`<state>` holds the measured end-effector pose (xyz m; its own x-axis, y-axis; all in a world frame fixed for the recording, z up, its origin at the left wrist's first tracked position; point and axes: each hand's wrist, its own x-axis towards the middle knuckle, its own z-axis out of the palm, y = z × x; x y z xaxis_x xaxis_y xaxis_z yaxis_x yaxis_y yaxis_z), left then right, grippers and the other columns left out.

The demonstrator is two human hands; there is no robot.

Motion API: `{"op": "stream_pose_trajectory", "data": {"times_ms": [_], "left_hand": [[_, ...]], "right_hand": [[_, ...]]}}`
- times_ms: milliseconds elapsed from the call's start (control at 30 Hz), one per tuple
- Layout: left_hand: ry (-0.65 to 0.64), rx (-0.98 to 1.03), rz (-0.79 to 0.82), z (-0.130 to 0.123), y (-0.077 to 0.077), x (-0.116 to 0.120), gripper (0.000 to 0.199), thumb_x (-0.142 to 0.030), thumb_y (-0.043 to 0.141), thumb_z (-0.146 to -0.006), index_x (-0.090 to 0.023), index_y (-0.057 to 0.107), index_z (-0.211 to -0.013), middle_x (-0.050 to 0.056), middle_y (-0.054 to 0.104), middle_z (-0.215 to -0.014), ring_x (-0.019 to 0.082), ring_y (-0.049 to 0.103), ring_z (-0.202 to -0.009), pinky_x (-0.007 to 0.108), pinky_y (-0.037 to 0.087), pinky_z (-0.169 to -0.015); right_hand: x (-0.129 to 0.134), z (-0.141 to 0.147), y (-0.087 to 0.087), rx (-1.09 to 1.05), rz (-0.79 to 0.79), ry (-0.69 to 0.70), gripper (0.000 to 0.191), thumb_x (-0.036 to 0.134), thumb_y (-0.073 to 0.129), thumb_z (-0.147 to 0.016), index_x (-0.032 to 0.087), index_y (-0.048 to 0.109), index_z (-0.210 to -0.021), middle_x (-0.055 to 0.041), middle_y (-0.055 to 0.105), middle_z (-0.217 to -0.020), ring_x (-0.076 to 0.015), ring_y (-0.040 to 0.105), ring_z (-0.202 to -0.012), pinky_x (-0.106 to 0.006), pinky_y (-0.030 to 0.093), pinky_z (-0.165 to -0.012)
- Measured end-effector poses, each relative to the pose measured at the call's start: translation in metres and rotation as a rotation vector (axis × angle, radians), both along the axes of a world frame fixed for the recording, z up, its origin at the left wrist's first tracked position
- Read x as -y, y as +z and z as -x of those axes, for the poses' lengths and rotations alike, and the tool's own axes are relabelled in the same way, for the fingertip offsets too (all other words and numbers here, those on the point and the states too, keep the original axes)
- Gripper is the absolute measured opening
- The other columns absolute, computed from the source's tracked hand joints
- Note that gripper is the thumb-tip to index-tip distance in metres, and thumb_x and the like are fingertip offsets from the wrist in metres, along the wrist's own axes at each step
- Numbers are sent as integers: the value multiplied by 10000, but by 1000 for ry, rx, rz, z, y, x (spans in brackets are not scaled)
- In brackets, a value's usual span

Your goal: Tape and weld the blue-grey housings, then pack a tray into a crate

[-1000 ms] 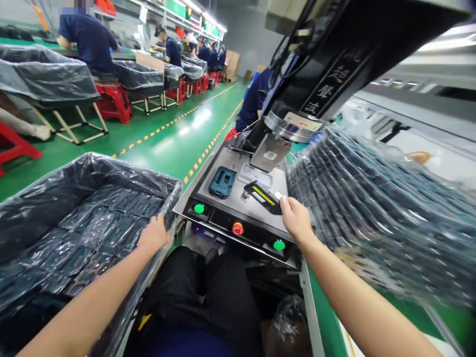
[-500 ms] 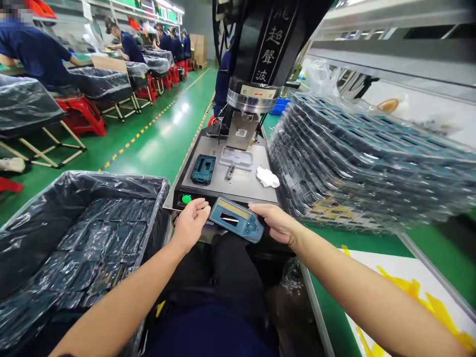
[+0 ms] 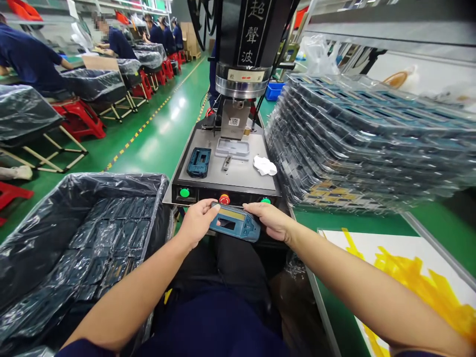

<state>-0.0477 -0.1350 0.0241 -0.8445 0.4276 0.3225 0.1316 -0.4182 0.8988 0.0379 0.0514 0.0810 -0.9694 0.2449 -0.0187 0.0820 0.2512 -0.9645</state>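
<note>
On the near side of the ultrasonic press point(image 3: 243, 89), a left hand point(image 3: 197, 223) is pinching a blue-grey instrument housing point(image 3: 242, 231) by its left end, the right hand point(image 3: 270, 219) touching its far edge, grip unclear, while a dark casing point(image 3: 198, 162) is lying on the metal bed point(image 3: 243, 177), and a laden bin point(image 3: 115, 186) at left and stacked trays point(image 3: 357, 129) at right are suggesting work midway.

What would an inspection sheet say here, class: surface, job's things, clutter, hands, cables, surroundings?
Surface: grey metal plate on the machine, bearing a dark shell, clear tray and small metal piece.
Job's things: blue case with a yellow strip, held before the machine.
Clutter: crumpled white cloth or paper on the plate; yellow tape-like strips at right.
Hands: left hand grips the case's left end; right hand touches its upper edge, grip unclear.
Cables: dark cable looping beside the machine.
Surroundings: plastic-lined bin left, stacked trays right, seated people beyond.
</note>
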Motion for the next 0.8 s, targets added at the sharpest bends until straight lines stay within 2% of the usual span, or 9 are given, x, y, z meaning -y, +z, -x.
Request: {"op": "stream_pose_trajectory", "data": {"times_ms": [67,100,200,267,367,467,567,700,800], "left_hand": [[0,12,9,-1,-1,-1,537,-518,864,-665,-132,690,-995,7,734,-785,100,637,-558,233,520,-576],[0,14,12,-1,-2,-1,532,-521,860,-665,-133,686,-985,7,733,-786,103,638,-560,237,525,-578],[6,-21,41,-3,-6,-4,505,-519,845,-678,-140,674,-965,17,736,-797,117,645,-577,255,537,-592],[28,-72,78,-4,-12,-7,469,-500,841,-685,-151,663,-941,16,725,-773,128,644,-586,262,531,-593],[70,-136,161,-7,-21,-12,427,-464,843,-676,-175,628,-906,-7,690,-710,144,633,-570,269,504,-578],[173,-181,262,-9,-25,-19,434,-453,852,-651,-195,602,-896,-25,663,-685,153,618,-566,277,483,-580],[285,-211,274,-13,-19,-23,422,-474,830,-669,-200,605,-896,-34,635,-683,145,596,-591,269,457,-595],[232,-156,158,-17,-10,-26,418,-535,757,-742,-199,585,-922,-58,584,-651,121,561,-544,266,446,-589],[190,-118,90,-17,-12,-25,445,-572,740,-756,-194,578,-926,-61,573,-656,107,550,-527,259,440,-577]], "right_hand": [[-1,-2,-2,35,20,-3,439,581,806,-702,190,606,-716,-21,645,-687,-130,580,-622,-262,500,-590],[-1,-3,-3,27,-28,-4,447,581,809,-700,191,592,-715,-3,620,-669,-116,543,-605,-249,458,-572],[-2,-8,-5,-47,-376,-50,370,511,783,-737,186,605,-731,18,587,-656,-105,465,-595,-253,358,-561],[-2,-12,-7,-90,-623,-99,287,450,752,-773,182,648,-767,5,620,-704,-122,486,-644,-270,356,-605],[1,-18,-12,-102,-807,-134,286,445,756,-789,185,638,-774,4,616,-718,-137,507,-689,-286,357,-653],[-1,-20,-20,-86,-801,-136,354,493,786,-764,190,603,-778,12,593,-719,-142,513,-706,-289,361,-664],[-9,-22,-25,-174,-661,-32,376,411,824,-690,191,618,-914,-1,646,-877,-155,568,-812,-297,444,-756],[-19,-28,-27,-345,-484,106,629,329,821,-633,193,586,-1200,-54,660,-1160,-199,616,-1062,-362,486,-1006],[-22,-34,-28,-365,-458,111,645,344,819,-638,191,592,-1222,-80,660,-1243,-223,614,-1139,-400,459,-1084]]}}
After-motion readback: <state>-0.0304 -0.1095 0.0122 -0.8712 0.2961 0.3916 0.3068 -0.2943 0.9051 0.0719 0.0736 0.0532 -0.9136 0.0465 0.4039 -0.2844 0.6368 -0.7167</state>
